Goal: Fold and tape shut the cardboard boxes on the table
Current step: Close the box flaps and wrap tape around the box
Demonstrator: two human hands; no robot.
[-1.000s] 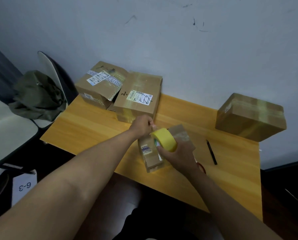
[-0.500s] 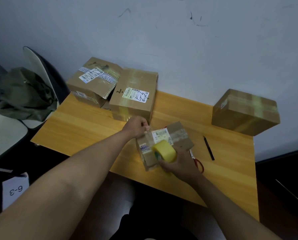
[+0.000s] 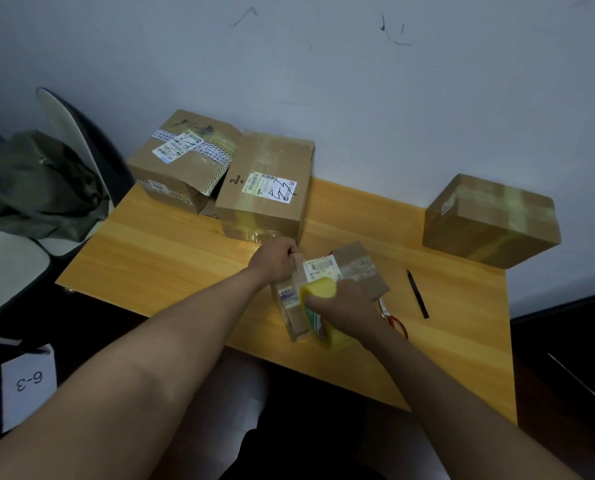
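We reach both bare forearms forward over the counter. Our left hand curls in a fist-like grip at the far left corner of the small box. Our right hand wraps the yellow tape roll against the box's near side.

small box mid desk; left hand pinches tape end at its far-left corner, right hand grips yellow tape roll against near side. scissors, pen just right
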